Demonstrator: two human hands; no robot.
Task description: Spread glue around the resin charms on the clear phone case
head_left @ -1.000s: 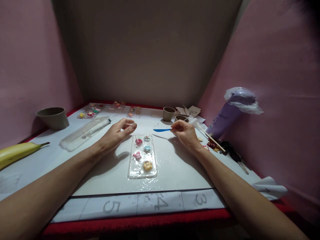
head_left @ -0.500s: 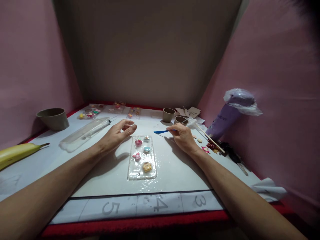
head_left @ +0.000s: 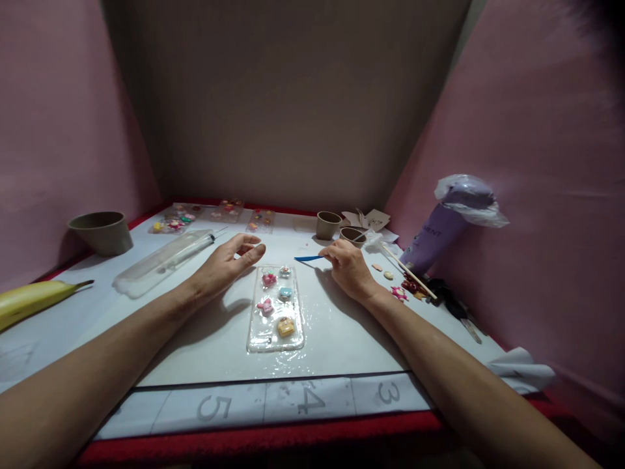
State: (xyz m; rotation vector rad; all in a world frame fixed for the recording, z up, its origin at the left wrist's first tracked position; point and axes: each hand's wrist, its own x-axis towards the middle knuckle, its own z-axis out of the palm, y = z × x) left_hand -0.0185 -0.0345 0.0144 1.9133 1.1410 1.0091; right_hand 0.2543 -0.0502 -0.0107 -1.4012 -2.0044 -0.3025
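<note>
A clear phone case (head_left: 271,326) lies flat on the white board (head_left: 346,345), coated in something glossy. Several charms sit on it, among them a pink rabbit-like charm (head_left: 265,307), a blue charm (head_left: 286,294) and a yellow bread-shaped charm (head_left: 286,326). My left hand (head_left: 239,256) hovers over the case's upper left corner, fingers curved with a gap to the thumb, holding nothing. Right of the case, my right hand (head_left: 347,264) pinches a small blue plastic spatula (head_left: 307,258), its blade pointing left above the board. The spatula's handle is hidden in my fingers.
On the left are a banana (head_left: 41,299), a grey-brown cup (head_left: 103,234) and a syringe in clear packaging (head_left: 161,264). Decorated cases (head_left: 228,210) lie at the back. Two cups (head_left: 328,225), a wooden stick (head_left: 410,272), loose charms (head_left: 399,293) and a purple tube (head_left: 432,234) stand or lie right.
My right hand has moved slightly left with the blue spatula, bringing its blade closer to the case's top edge. My left hand stays nearly still; the whole view shifts a little.
</note>
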